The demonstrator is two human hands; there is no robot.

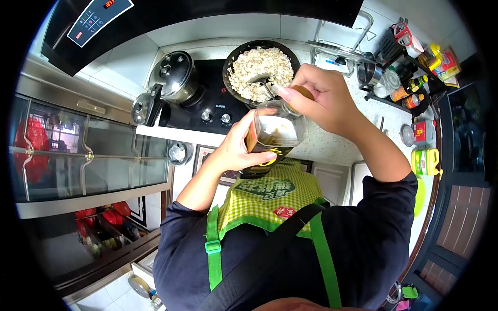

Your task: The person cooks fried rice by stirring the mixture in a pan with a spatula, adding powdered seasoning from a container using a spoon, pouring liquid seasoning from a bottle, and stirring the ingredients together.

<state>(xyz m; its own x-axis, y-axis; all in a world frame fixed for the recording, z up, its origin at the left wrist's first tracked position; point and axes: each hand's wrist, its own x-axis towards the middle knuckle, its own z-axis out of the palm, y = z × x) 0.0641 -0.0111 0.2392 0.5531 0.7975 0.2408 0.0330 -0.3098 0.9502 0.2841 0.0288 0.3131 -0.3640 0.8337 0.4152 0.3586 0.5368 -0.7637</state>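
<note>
A clear jar (280, 129) with a dark and yellow label is in front of my chest, above the counter's edge. Around its side wraps my left hand (239, 147), the thumb lying across the label. My right hand (322, 96) is closed on the round brownish lid (302, 93) at the jar's top; whether the lid is loose I cannot tell. Just beyond the hands, a black wok (226, 72) holds white rice-like grains (262, 65). A metal ladle or spatula (259, 78) rests in the grains, its handle partly hidden behind the jar and my right hand.
Left of the wok, a pressure cooker (174, 78) stands on the black gas stove (210, 98). A rack with several bottles (404, 93) is at the right. Yellow-green jugs (426, 161) stand nearer. The range hood (207, 13) overhangs the back, and glass-door cabinets (98, 150) line the left.
</note>
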